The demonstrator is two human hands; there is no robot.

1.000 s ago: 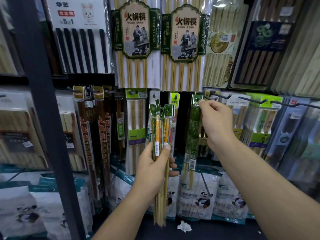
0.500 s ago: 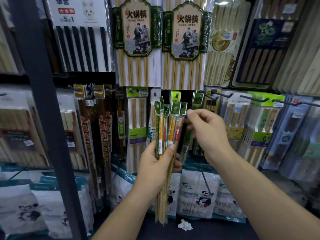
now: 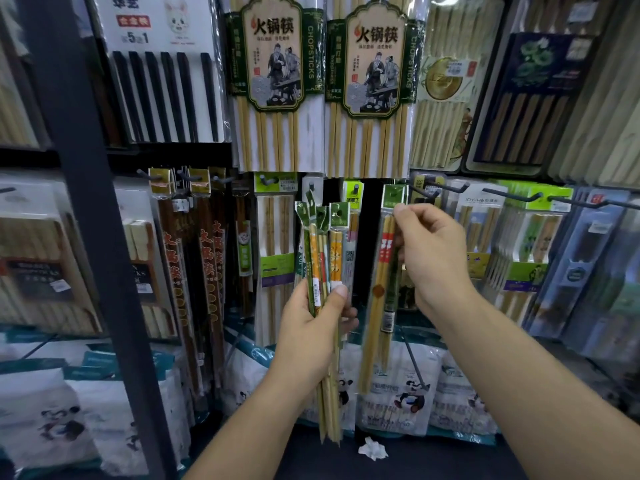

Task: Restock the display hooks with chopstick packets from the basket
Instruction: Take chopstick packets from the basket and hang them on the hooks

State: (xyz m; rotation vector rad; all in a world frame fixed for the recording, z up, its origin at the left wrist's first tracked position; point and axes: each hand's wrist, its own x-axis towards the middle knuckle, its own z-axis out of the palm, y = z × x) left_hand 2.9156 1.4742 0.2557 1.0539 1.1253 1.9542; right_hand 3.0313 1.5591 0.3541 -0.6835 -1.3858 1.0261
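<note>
At the peg wall, the right hand point(image 3: 429, 258) has drawn one clear, green-topped chopstick packet point(image 3: 383, 271) out of the bundle and raised it, so another hanging is probably starting. Thumb and curled fingers pinch it near the top. A black wire hook point(image 3: 426, 190) sits just above the hand. To its left, the left hand point(image 3: 311, 337) grips the remaining bundle of narrow green-topped packets point(image 3: 325, 244).

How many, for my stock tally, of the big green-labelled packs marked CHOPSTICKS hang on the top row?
2. The left pack hangs at top centre. The right pack hangs side by side with it. Others may hang hidden behind them.
</note>
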